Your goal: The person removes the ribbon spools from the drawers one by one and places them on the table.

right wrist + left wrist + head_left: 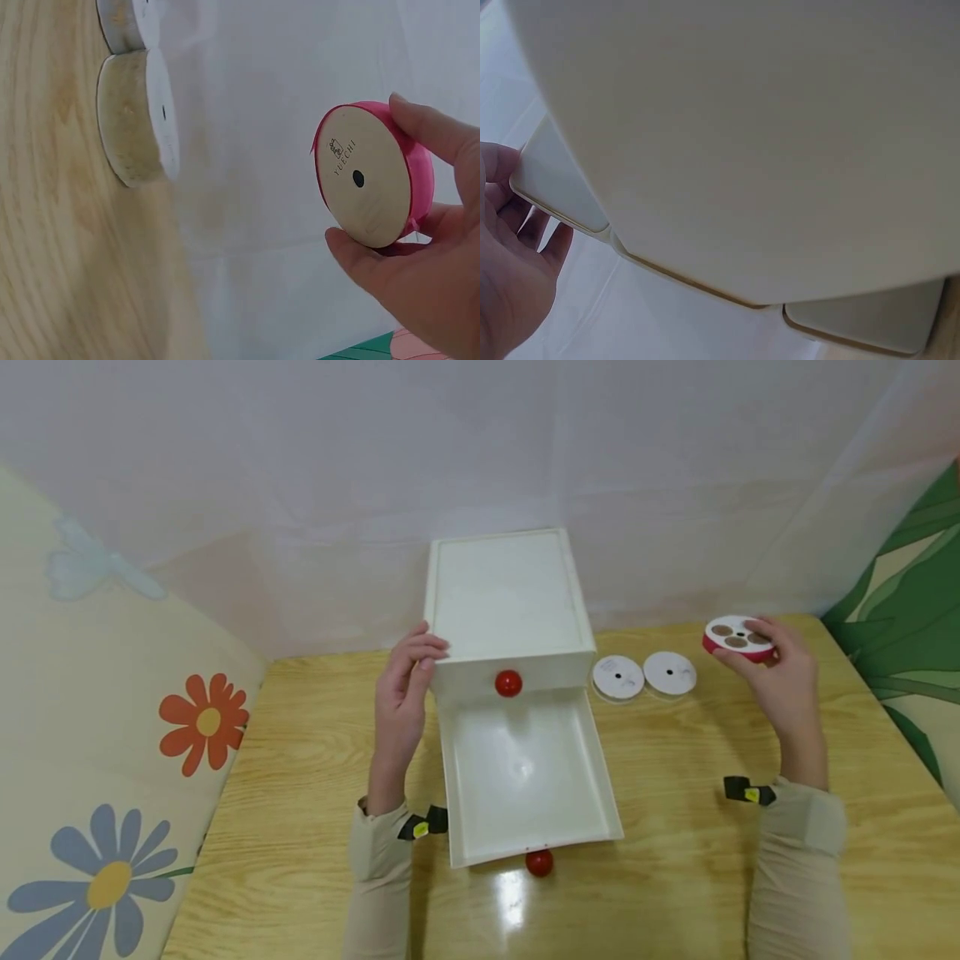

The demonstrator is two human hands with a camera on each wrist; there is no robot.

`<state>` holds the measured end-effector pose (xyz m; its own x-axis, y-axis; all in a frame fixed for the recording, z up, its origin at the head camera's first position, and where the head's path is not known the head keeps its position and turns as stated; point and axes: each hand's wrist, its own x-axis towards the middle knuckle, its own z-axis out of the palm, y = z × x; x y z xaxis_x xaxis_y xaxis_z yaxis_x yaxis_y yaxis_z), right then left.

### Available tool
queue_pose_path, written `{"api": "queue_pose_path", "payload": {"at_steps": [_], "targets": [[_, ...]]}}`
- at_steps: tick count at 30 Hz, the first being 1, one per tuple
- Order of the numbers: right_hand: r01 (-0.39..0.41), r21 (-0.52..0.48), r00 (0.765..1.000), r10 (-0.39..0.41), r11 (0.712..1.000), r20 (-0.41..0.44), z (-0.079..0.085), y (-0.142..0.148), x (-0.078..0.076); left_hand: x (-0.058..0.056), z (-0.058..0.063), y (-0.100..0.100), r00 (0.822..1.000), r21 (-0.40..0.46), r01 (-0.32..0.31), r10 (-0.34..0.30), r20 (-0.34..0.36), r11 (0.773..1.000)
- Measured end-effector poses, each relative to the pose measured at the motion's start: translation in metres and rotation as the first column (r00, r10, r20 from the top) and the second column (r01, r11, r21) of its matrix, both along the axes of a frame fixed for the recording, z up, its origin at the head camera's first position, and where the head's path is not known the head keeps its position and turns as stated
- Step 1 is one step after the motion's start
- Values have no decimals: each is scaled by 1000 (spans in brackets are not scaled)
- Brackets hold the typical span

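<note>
Beige sleeves: closest to the viewer, a left sleeve [381, 885] enters at 7 o'clock and a right sleeve [798, 877] at 5 o'clock.
Pink ribbon spool [738, 638]: at 3 o'clock, held up off the bench [315, 718]; pink ribbon circles its rim, and the right wrist view shows a pale face printed YUECHI.
Spool handling: probably light, with fairly stiff faces and smooth ribbon that could slip or unwind; best held across the rim, without crushing the edges.
Right hand [787, 681]: thumb and fingers partly spread, pinching that spool by its edge.
White-faced spools: two lie flat at 3 o'clock, side by side, one nearer the drawers [618, 677], one farther right [670, 674].
White drawer unit [506, 593]: centre, its lower drawer [517, 777] drawn out toward 6 o'clock; an upper red knob [508, 683] and a lower red knob [539, 862].
Left hand [401, 702]: at 9 o'clock, fingers bent over the unit's front left corner, holding it.
Backdrop: pale cloth [337, 485] at 12 o'clock, painted leaves [930, 602] at 2 to 3.
</note>
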<state>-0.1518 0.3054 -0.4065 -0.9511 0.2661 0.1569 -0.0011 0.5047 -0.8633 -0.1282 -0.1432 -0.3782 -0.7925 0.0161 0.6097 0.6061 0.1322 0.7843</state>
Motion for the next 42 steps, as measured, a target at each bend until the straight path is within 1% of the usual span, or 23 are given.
{"api": "queue_pose_path", "payload": {"at_steps": [7, 13, 17, 20, 25, 28, 35, 42], "targets": [[15, -31, 998, -13, 999, 59, -11, 6, -6, 0, -1, 0, 1000, 0, -2, 2, -1, 1000], [19, -50, 996, -15, 999, 84, -18, 9, -6, 0, -1, 0, 1000, -8, -5, 5, 2, 1000], [15, -64, 993, -7, 998, 120, -23, 12, -8, 0, -2, 0, 1000, -15, -7, 7, 1, 1000], [-1, -65, 988, 11, 998, 152, -28, 14, -10, 0, -2, 0, 1000, -17, -9, 9, 5, 1000], [-36, -20, 977, 40, 999, 209, -40, 21, -13, 0, -1, -1, 1000, -18, -7, 7, 3, 1000], [-48, -25, 969, 53, 999, 243, -45, 23, -15, 1, 0, 0, 1000, -15, -4, 4, 6, 1000], [-67, -65, 959, 82, 996, 272, -51, 26, -15, 2, 1, 0, 1000, -11, 0, 0, 13, 1000], [-99, -33, 948, 105, 994, 300, -55, 28, -15, 1, 0, 0, 1000, -8, 0, 0, 11, 1000]]}}
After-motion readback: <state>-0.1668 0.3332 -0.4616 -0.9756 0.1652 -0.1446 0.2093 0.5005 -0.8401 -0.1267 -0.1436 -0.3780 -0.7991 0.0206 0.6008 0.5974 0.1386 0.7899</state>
